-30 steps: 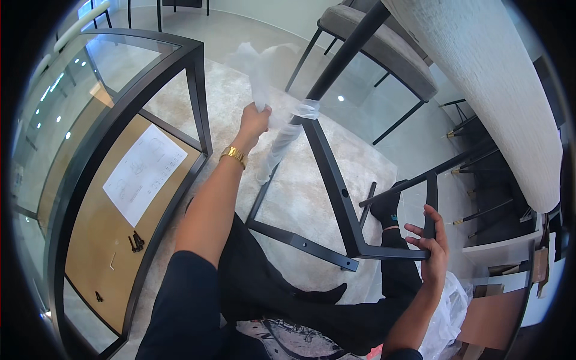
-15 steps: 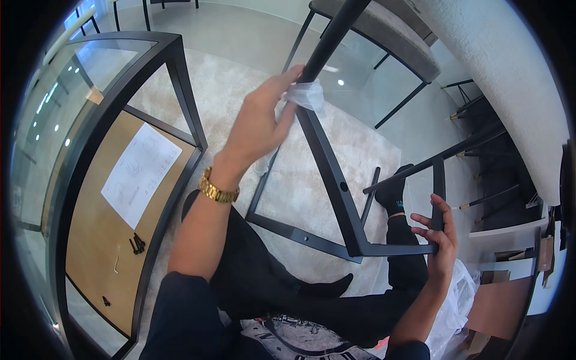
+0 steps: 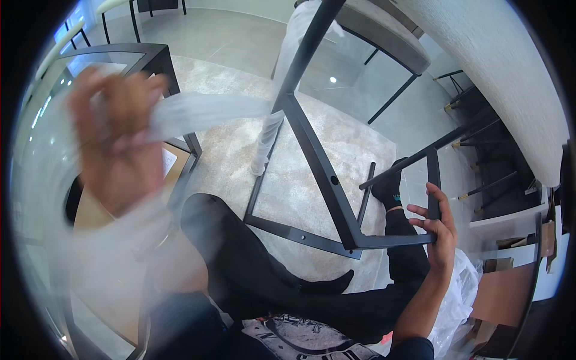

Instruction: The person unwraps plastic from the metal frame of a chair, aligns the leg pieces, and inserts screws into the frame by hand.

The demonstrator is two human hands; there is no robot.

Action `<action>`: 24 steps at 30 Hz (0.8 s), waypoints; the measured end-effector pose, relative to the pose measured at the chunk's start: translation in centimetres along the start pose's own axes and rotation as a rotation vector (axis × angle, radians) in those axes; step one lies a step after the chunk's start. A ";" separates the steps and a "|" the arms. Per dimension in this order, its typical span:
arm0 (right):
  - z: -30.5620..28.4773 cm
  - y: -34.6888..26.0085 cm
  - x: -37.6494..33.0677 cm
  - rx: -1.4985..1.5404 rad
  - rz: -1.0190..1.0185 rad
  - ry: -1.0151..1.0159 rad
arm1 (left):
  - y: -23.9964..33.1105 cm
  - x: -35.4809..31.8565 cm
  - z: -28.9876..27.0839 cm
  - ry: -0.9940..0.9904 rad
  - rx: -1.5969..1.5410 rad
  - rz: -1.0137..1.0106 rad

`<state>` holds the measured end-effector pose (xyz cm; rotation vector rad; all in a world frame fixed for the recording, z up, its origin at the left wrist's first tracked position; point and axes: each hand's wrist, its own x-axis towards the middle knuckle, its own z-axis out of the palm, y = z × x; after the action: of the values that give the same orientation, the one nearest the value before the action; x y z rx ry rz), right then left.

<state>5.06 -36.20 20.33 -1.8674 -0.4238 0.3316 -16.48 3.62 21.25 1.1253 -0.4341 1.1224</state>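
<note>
Near the lower right of the view, the person's right hand (image 3: 437, 225) grips the corner of a black metal frame (image 3: 312, 144), where an upright bar meets a flat bottom bar. The thumb and fingers are curled around the upright bar, with 2 fingers lifted slightly off it. The frame rests on a pale grey rug (image 3: 300, 186), its long diagonal bar rising away toward the top of the view, and a small hole shows in that bar near the middle.

High on the left, the left hand (image 3: 117, 141) is raised close to the camera and heavily blurred. It is closed on a strip of clear plastic wrap (image 3: 204, 111) that stretches from the hand across to the diagonal bar. More of the same wrap clings to the bar higher up and hangs down just beside it toward the rug. The exact finger positions cannot be told through the blur.

The person sits on the floor with legs in black trousers (image 3: 252, 270) stretched under the frame, 1 foot in a black sock (image 3: 387, 186) just beside the right end of the frame. A glass-topped table with a black frame (image 3: 159, 60) stands at the left. A crumpled clear plastic bag (image 3: 459, 300) lies next to the right forearm.
</note>
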 end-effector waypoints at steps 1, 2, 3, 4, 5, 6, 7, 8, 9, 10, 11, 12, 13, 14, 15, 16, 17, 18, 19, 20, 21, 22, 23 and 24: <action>0.0 0.0 0.1 0.013 0.001 0.006 | 0.6 -0.6 -0.3 -0.065 -0.013 0.141; -0.1 0.1 0.1 0.023 0.001 0.018 | 0.8 -1.4 -0.7 -0.021 0.042 0.147; 0.1 0.1 0.2 0.040 -0.002 0.018 | -0.4 -2.2 -0.7 0.276 0.172 0.101; -0.2 0.3 0.2 0.048 -0.002 0.036 | -3.4 -3.6 -0.7 0.568 0.285 0.049; -0.2 0.4 0.3 0.062 -0.003 0.035 | -6.7 -4.7 -1.4 0.550 0.677 -0.025; -0.1 0.4 0.4 0.077 -0.007 0.026 | -9.6 -5.2 -2.3 0.623 0.715 -0.293; 0.0 0.3 0.4 0.082 -0.006 0.013 | -12.0 -5.0 -3.9 0.407 0.947 -0.455; 0.2 0.2 0.6 0.081 -0.009 -0.005 | -16.4 -5.6 -4.8 0.414 1.236 -0.188; -0.3 0.4 0.6 0.069 -0.003 0.005 | -17.5 -4.6 -3.9 0.240 0.882 -0.428; 0.1 0.2 0.6 0.064 -0.004 -0.007 | -19.8 -4.3 -5.5 0.203 0.949 -0.395; 0.1 0.1 0.5 0.053 0.002 0.003 | -21.2 -3.2 -5.3 0.269 0.903 -0.593; 0.0 0.1 0.3 0.044 0.009 0.016 | -22.5 -2.2 -4.8 0.328 0.850 -0.790; -0.1 0.0 0.4 0.036 0.005 0.016 | -23.3 -1.2 -4.8 0.387 0.790 -0.984; 0.0 0.0 0.3 0.033 0.006 0.013 | -24.6 -1.0 -6.2 0.433 0.831 -1.052; 0.3 0.0 0.2 0.032 0.008 0.002 | -26.0 -1.5 -8.3 0.487 0.876 -1.120; 0.3 0.1 0.2 0.030 0.002 -0.001 | -26.8 -2.1 -9.7 0.535 0.914 -1.190; 0.0 0.3 0.2 0.025 0.000 0.012 | -26.6 -2.6 -9.8 0.542 0.824 -1.058; -0.2 0.6 0.0 0.023 -0.001 0.026 | -25.4 -3.3 -9.6 0.546 0.734 -0.927; -0.1 0.9 0.1 0.033 -0.014 0.036 | -23.7 -4.5 -9.2 0.554 0.657 -0.794; 0.0 1.1 0.1 0.044 -0.026 0.046 | -22.1 -6.5 -7.9 0.577 0.742 -0.528; 0.0 1.3 0.1 0.047 -0.038 0.058 | -20.6 -8.6 -6.3 0.511 0.865 -0.320; -0.2 1.4 0.0 0.022 -0.031 0.075 | -20.0 -10.6 -4.5 0.439 0.985 -0.190; -0.2 1.3 0.1 -0.022 -0.050 0.111 | -19.4 -11.4 -3.1 0.266 1.129 -0.052; 0.0 1.2 0.2 -0.063 -0.078 0.135 | -18.7 -11.8 -2.0 0.095 1.274 0.096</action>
<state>5.39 -36.51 19.23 -1.9155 -0.4178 0.1401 -5.65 -0.28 2.24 2.1282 0.4109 1.5611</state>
